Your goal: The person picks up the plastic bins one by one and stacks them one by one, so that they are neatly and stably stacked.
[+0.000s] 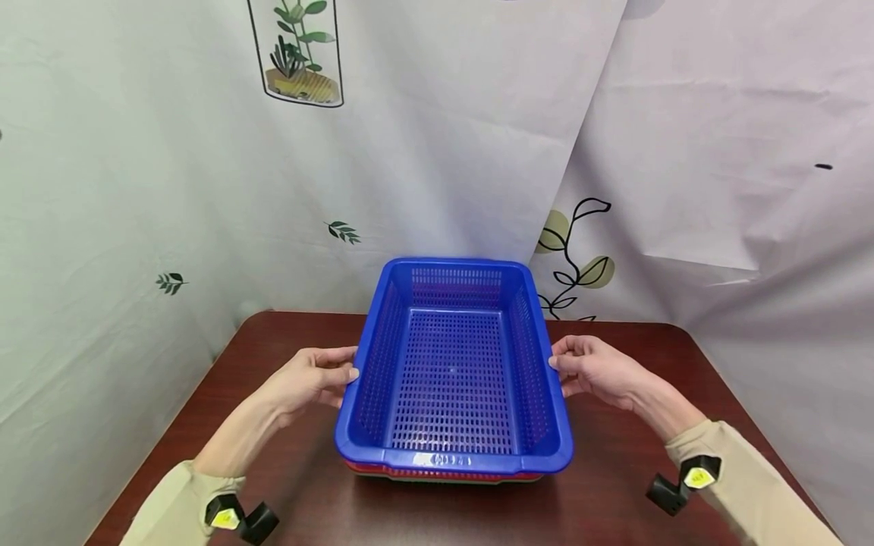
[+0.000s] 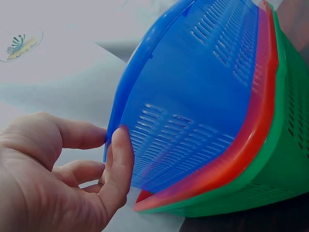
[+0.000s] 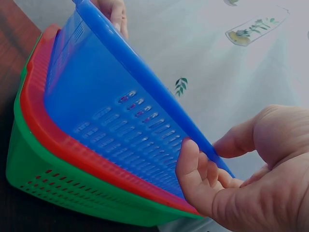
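A blue plastic basket (image 1: 451, 379) with slotted walls sits partway inside a red basket (image 2: 246, 154), which is nested in a green basket (image 3: 87, 203). Its rim stands well above the red and green rims in both wrist views. On the left side my left hand (image 1: 310, 377) pinches the blue rim, thumb on top and fingers curled beneath. Opposite it, my right hand (image 1: 597, 370) grips the right rim the same way. From the head view, the blue basket hides nearly all of the two lower ones.
The stack stands on a dark red-brown table (image 1: 287, 485) with rounded far corners. Behind and beside it hangs a white cloth (image 1: 444, 174) printed with plants and a jar.
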Tool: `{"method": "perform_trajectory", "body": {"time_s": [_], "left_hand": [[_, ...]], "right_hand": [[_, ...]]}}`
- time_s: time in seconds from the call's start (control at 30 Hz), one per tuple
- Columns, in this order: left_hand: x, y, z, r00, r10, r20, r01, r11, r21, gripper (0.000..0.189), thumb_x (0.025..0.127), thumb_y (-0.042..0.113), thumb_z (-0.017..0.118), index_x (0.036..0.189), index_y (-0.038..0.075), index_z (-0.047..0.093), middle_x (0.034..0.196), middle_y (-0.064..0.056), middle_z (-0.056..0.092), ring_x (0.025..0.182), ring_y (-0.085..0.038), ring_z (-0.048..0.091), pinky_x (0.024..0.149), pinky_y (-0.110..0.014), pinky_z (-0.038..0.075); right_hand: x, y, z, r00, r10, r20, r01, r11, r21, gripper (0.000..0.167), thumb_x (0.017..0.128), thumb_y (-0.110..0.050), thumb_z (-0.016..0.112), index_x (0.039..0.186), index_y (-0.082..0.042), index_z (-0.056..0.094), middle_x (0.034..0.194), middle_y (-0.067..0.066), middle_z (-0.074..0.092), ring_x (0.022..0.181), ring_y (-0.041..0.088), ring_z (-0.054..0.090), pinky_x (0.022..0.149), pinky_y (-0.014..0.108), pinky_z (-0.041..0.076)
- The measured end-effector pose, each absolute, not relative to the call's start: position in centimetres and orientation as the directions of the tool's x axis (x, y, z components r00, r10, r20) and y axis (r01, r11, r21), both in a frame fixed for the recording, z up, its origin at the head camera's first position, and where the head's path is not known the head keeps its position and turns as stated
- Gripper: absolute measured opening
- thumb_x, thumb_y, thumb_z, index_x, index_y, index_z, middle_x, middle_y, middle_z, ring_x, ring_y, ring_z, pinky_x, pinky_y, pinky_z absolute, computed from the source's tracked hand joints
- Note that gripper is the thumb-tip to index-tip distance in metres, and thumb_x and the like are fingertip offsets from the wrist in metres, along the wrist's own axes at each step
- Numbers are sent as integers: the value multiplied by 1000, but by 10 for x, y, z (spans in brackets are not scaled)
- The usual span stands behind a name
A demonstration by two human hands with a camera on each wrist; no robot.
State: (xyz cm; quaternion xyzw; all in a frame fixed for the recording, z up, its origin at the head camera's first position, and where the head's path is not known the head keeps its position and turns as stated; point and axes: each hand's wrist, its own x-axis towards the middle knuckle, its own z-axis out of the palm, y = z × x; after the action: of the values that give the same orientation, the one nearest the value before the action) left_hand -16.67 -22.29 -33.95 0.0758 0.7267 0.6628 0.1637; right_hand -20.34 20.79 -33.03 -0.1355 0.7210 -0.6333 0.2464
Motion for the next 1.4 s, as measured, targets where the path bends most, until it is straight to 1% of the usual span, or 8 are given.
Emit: {"method": "perform_trajectory", "body": {"time_s": [0.37, 0.8, 0.93, 1.1, 1.23, 1.4], "left_hand": [[-171, -221, -346, -942, 302, -148, -113, 130, 985, 58, 96, 3, 61, 145, -17, 37, 96, -9, 70, 78, -19, 69, 68, -34, 59], [-176, -218, -353, -946, 281, -163, -115, 182, 977, 58, 95, 4, 62, 144, -16, 39, 96, -10, 70, 77, -18, 67, 68, -32, 58], [-176, -218, -355, -950, 253, -181, -126, 220, 967, 57, 95, 4, 64, 144, -14, 41, 94, -9, 70, 76, -17, 65, 65, -29, 55], [-174, -221, -356, -957, 220, -190, -129, 266, 955, 56, 94, 6, 64, 143, -12, 44, 90, -6, 69, 75, -18, 62, 62, -27, 49], [-173, -223, -358, -956, 226, -185, -120, 272, 955, 56, 94, 7, 65, 143, -13, 44, 87, -6, 68, 73, -18, 61, 60, -26, 46], [-175, -223, -360, -958, 232, -167, -100, 275, 956, 56, 94, 7, 65, 142, -13, 45, 87, -7, 67, 72, -19, 60, 59, -26, 45]], "right_hand": [[-206, 208, -337, -847, -498, -186, 119, 164, -979, 15, 100, -1, 51, 108, 11, 46, 88, 13, 63, 77, 22, 67, 71, 37, 59], [-209, 208, -344, -859, -473, -193, 118, 184, -976, 13, 99, 0, 52, 106, 10, 47, 85, 11, 62, 75, 20, 65, 70, 36, 59], [-210, 207, -348, -861, -468, -200, 124, 188, -974, 12, 98, 0, 53, 105, 9, 48, 85, 11, 62, 74, 20, 65, 69, 35, 59], [-212, 203, -352, -857, -473, -202, 127, 185, -974, 11, 98, 0, 54, 103, 8, 49, 85, 10, 62, 74, 20, 64, 69, 35, 59], [-213, 201, -355, -853, -479, -205, 129, 187, -974, 11, 98, 0, 54, 103, 8, 48, 85, 11, 62, 75, 20, 64, 69, 35, 59], [-215, 199, -356, -855, -473, -212, 135, 193, -972, 11, 98, 0, 53, 103, 8, 48, 85, 11, 61, 75, 20, 64, 69, 35, 59]]}}
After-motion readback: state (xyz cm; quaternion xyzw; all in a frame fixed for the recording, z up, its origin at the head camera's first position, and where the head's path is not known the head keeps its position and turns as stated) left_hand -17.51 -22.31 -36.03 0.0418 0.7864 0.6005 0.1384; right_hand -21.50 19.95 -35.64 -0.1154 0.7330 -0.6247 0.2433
